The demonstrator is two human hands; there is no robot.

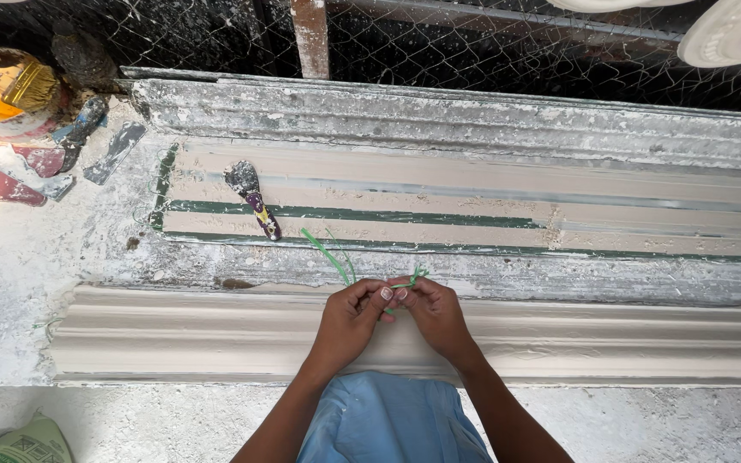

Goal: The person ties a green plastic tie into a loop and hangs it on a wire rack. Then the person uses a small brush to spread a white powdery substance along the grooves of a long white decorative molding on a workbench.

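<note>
My left hand (349, 319) and my right hand (433, 314) meet fingertip to fingertip over a long white plaster cornice moulding (173, 334). Both pinch thin green wire strands (329, 255). One long strand runs up and left from my left fingers, and a short piece sticks up by my right fingers. A small brush with a plaster-caked head and purple handle (252, 199) lies apart from my hands on the long mould (473, 184), which has green stripes.
A plaster-crusted workbench (27, 257) holds a messy paint pot with a wide brush (6, 86) at the far left. Wire mesh (473, 51) backs the bench. White round castings (735, 30) sit top right. A sack (23, 444) lies at the bottom left.
</note>
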